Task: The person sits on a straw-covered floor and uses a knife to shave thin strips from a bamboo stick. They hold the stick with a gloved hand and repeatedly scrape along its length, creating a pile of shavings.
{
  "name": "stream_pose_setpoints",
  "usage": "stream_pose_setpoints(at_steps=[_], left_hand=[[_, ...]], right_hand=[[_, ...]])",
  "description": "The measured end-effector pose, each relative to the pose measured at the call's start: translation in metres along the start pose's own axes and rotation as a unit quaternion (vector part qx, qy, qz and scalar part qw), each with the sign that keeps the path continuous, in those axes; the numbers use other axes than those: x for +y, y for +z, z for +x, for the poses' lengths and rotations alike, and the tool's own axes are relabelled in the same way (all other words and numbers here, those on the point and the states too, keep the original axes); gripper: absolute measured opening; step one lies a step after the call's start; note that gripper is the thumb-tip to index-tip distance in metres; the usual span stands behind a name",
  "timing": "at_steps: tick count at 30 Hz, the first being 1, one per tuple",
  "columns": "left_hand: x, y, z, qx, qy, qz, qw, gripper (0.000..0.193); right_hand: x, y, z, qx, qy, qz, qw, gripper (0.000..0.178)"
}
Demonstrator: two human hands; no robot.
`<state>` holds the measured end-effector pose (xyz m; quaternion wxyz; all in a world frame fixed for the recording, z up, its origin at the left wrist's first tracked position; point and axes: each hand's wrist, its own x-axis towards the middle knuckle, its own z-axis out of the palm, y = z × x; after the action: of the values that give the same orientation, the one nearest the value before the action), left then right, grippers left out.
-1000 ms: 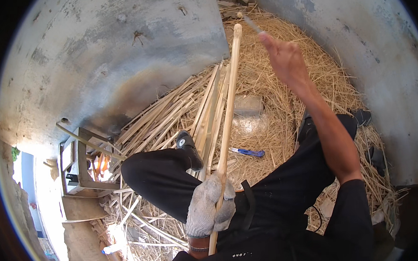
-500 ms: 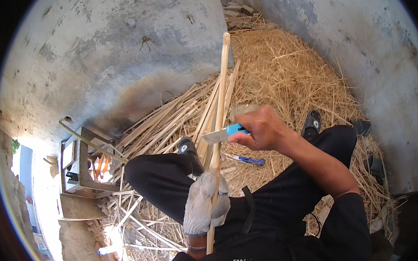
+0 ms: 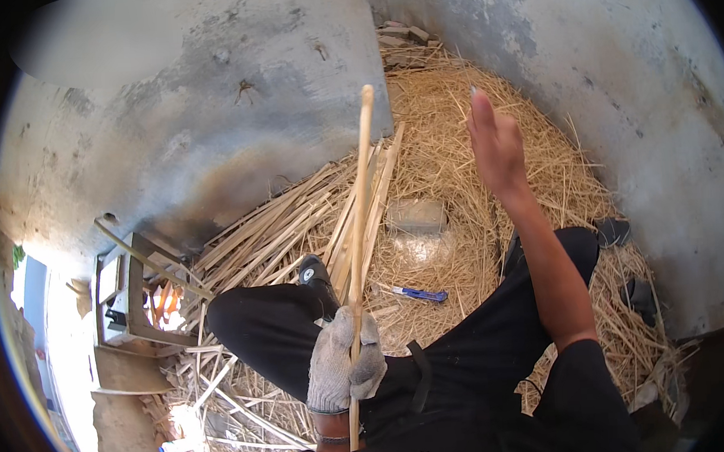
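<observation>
My left hand (image 3: 344,359), in a grey knitted glove, is closed around a long pale stick (image 3: 360,218), which looks like split bamboo or wood. The stick stands tilted, its knobbed far end pointing away and its near end reaching my lap. Out to the right and farther off, my bare right hand (image 3: 499,147) is raised, fingers closed and thumb up, apart from the stick. Only a small bluish-grey tip of the knife shows by the thumb; its turquoise handle and blade are hidden by the hand. A blue utility knife (image 3: 420,294) lies on the straw between my legs.
Split strips (image 3: 268,227) lie heaped along the left wall, and loose shavings (image 3: 485,80) cover the floor. A grey block (image 3: 416,215) lies ahead. A framed stand (image 3: 136,295) is at the left. Grey walls (image 3: 617,90) close in both sides; black shoes (image 3: 640,297) lie right.
My right hand has swung off the stick, up and to the right, with the knife. My left hand still grips the stick, whose far end has dropped lower in the picture.
</observation>
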<state>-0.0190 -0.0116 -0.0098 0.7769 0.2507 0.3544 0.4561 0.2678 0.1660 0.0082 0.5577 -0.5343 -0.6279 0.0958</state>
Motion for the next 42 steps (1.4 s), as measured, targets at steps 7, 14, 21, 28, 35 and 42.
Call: stream_pose_setpoints(at_steps=[7,14,21,28,35,42], left_hand=[[0.003,0.013,-0.002,0.042,-0.017,0.036,0.998,0.040],[-0.001,0.017,-0.002,0.078,-0.001,0.160,0.984,0.039],[-0.008,0.017,-0.009,-0.015,-0.038,0.048,0.998,0.043],[0.000,0.016,-0.011,0.012,-0.011,0.081,0.997,0.043],[0.005,0.043,-0.033,-0.002,-0.144,0.192,0.971,0.038],[0.016,0.042,-0.012,0.035,0.021,0.239,0.970,0.031]], right_hand=[[-0.058,0.013,-0.068,-0.266,-0.152,0.016,0.952,0.054],[-0.035,0.034,-0.071,-0.244,-0.113,-0.059,0.961,0.062],[0.006,0.019,-0.017,-0.032,-0.042,0.036,0.998,0.064],[-0.031,0.036,-0.074,-0.237,-0.287,0.022,0.928,0.055],[0.031,0.006,0.011,-0.030,0.149,-0.037,0.988,0.067],[-0.029,0.019,-0.050,-0.198,0.121,0.395,0.889,0.046]])
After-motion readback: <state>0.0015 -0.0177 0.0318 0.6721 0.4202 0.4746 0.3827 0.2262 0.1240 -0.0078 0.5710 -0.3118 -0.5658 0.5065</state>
